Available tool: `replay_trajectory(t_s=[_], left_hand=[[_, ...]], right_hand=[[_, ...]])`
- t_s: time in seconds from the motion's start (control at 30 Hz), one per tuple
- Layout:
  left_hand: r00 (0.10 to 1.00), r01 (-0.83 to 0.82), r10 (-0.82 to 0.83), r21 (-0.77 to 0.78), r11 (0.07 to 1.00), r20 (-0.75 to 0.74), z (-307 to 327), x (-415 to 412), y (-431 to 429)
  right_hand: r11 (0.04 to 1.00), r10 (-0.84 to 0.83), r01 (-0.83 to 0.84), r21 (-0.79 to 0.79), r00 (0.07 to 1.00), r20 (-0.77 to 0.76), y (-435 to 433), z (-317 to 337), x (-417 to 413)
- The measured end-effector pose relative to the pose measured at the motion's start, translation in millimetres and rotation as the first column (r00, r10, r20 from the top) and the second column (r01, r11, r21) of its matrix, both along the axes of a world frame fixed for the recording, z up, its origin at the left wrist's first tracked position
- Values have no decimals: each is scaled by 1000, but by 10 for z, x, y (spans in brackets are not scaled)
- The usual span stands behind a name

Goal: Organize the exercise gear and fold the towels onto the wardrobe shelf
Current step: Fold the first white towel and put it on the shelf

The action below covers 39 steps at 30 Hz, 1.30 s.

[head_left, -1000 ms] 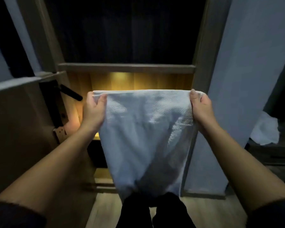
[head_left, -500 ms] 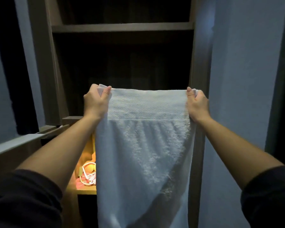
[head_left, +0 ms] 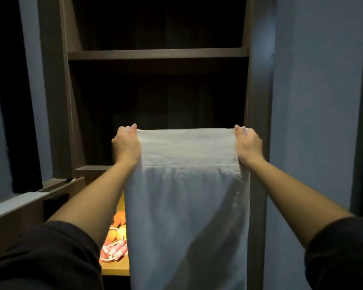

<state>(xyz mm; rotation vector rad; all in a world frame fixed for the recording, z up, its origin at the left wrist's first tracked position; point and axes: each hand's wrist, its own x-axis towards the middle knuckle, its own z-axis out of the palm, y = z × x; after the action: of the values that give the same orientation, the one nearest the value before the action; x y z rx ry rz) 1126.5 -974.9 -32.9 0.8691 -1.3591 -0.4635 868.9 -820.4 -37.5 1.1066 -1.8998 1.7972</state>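
A white towel hangs stretched in front of the open wardrobe. My left hand pinches its top left corner and my right hand pinches its top right corner, holding the top edge level at the height of a dark shelf compartment. The towel's woven border seems to lie over the front edge of the shelf, and the rest hangs down out of frame. On the lit lower shelf, left of the towel, lie a pink and white jump rope and orange gear, partly hidden by my left arm.
A higher wardrobe shelf crosses above the dark compartment. An open wardrobe door juts out at the lower left. A plain wall panel stands close on the right.
Both hands have carried the towel up from the lit lower shelf to the dark compartment above and forward to its edge. The grips on the two corners are unchanged.
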Motion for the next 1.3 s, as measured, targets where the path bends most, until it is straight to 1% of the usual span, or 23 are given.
replay_trajectory(t_s=[0.1, 0.17, 0.3, 0.37, 0.5, 0.6, 0.73, 0.87, 0.97, 1.07, 1.13, 1.2, 1.27, 1.3], left_hand=[[998, 9, -8, -18, 1000, 64, 23, 18, -48], [993, 19, -12, -56, 998, 116, 39, 5, -46], [970, -16, 52, -149, 989, 237, 71, 89, 36], [962, -21, 71, -188, 982, 264, 60, 159, 156], [963, 44, 36, -286, 957, 269, -71, 401, 537], [965, 63, 29, -339, 939, 262, -265, 643, 884], [978, 43, 28, -331, 943, 207, -503, 1018, 1358], [984, 20, 32, -287, 958, 174, -722, 1436, 1765], [980, 113, -77, -193, 975, 186, -1011, 1660, 1993], [943, 197, -192, 12, 980, 273, -1532, 1716, 1997], [917, 177, -210, 126, 976, 339, -1976, 1624, 1918], [896, 154, -235, 234, 960, 378, -2455, 1464, 1824], [869, 140, -296, 378, 915, 396, -2918, 1290, 1730], [863, 111, -315, 461, 881, 395, -3135, 1211, 1689]], right_hand=[[999, -18, 18, 31, 1000, -25, 15, 5, -105], [999, -23, 24, 21, 999, -34, 25, 46, -119], [999, -38, 39, 9, 997, -67, 105, 78, -112], [999, -36, 37, 8, 995, -91, 201, 63, -77], [1000, -20, 19, -9, 993, -113, 540, -110, 35], [1000, -16, 16, 4, 993, -120, 888, -325, 227], [1000, -14, 14, -4, 987, -161, 1440, -532, 640], [1000, 10, -11, -6, 987, -159, 1975, -647, 1050], [996, 47, -37, 86, 993, -107, 2236, -877, 1224], [969, 68, -58, 241, 997, -35, 2274, -1382, 1242], [937, 64, -78, 341, 997, 52, 2206, -1861, 1187], [888, 21, -95, 450, 986, 165, 2095, -2403, 1120], [836, -46, -115, 536, 960, 277, 1959, -2937, 1059], [822, -81, -133, 554, 935, 346, 1892, -3182, 1043]])
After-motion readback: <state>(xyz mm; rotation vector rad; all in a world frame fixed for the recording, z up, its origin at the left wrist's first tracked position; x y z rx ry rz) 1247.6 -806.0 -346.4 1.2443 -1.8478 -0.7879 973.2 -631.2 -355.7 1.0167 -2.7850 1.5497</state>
